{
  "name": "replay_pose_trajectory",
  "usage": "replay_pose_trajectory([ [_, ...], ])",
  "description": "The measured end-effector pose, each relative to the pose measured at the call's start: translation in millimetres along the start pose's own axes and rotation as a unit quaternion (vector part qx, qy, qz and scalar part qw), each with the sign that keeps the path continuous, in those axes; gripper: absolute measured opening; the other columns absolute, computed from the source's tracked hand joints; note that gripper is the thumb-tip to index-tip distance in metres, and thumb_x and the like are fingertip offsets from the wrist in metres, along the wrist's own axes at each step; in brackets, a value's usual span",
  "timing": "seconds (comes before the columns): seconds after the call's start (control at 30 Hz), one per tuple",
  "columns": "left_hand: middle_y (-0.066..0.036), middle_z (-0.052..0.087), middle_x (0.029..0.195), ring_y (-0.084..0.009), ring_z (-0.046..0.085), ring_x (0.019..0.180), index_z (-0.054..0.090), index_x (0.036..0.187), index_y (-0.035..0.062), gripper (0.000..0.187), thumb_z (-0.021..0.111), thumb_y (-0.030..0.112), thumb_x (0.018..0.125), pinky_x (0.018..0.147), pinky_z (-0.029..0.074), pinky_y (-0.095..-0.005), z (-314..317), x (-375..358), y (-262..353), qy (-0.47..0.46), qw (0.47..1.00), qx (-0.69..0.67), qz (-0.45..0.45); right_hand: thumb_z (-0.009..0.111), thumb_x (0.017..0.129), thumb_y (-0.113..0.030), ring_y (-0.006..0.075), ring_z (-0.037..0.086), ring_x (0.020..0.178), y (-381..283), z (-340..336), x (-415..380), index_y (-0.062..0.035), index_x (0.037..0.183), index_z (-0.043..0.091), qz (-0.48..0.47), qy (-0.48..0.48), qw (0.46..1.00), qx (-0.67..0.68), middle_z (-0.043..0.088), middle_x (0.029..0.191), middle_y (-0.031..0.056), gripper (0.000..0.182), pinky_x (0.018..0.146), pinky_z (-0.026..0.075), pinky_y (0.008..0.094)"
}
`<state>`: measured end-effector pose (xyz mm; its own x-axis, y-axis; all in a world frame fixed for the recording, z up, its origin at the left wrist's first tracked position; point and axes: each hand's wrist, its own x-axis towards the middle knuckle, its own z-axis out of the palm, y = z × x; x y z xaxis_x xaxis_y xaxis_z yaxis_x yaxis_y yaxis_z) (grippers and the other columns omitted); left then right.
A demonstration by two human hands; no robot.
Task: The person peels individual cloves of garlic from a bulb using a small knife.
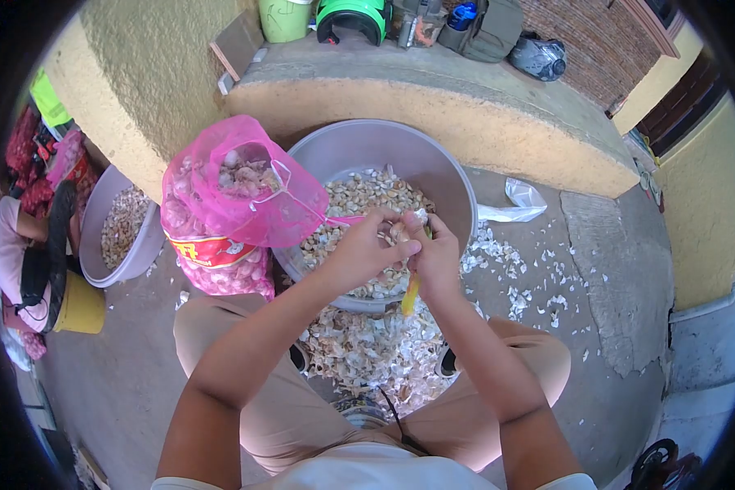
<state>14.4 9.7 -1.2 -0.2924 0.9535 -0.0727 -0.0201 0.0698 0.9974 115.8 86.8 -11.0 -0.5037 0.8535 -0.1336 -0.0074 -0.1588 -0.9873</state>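
Observation:
Over the big grey tub, my left hand and my right hand meet with fingers closed. My left hand pinches a partly peeled garlic bulb, its papery skin showing between the hands. From under my right hand a yellow-handled tool sticks down; its working end is hidden. Loose garlic cloves cover the tub's bottom. To the left of the tub stands a pink mesh bag, its top open, full of garlic bulbs.
Garlic skins lie heaped between my feet and scattered to the right. At left, another person sits near a second tub of cloves and a yellow bucket. Behind runs a concrete ledge with a backpack.

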Motion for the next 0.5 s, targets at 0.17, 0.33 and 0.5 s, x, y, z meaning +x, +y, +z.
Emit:
replay_pose_trajectory([
  [0.17,-0.01,0.054,0.085,-0.0114,0.056,0.067,0.041,0.106,-0.0028,0.035,0.058,0.015,0.081,0.049,0.049,-0.0219,-9,5,-3,0.035,0.999,-0.035,-0.006,0.062,0.077,-0.033,0.0082,0.045,0.043,-5,-8,3,0.0004,0.076,0.056,-0.013,-0.033,0.995,-0.092,0.051,0.053,0.0045,0.034,0.039,0.034,0.0228],
  [0.33,-0.01,0.054,0.086,-0.0116,0.056,0.072,0.042,0.107,-0.0033,0.032,0.056,0.01,0.081,0.055,0.05,-0.0232,-15,3,-8,0.053,0.996,0.063,0.028,0.064,0.073,-0.028,0.017,0.052,0.057,-5,-11,11,0.0025,0.081,0.057,-0.174,-0.046,0.945,-0.272,0.057,0.063,0.0125,0.032,0.054,0.041,0.0303],
  [0.5,-0.01,0.055,0.089,-0.013,0.056,0.076,0.042,0.106,-0.004,0.031,0.056,0.007,0.08,0.062,0.049,-0.0243,-15,-1,-7,0.029,0.994,0.066,0.077,0.065,0.073,-0.027,0.0163,0.051,0.056,-8,-10,10,0.0022,0.08,0.057,-0.143,-0.068,0.959,-0.234,0.055,0.061,0.0131,0.031,0.053,0.04,0.0302],
])
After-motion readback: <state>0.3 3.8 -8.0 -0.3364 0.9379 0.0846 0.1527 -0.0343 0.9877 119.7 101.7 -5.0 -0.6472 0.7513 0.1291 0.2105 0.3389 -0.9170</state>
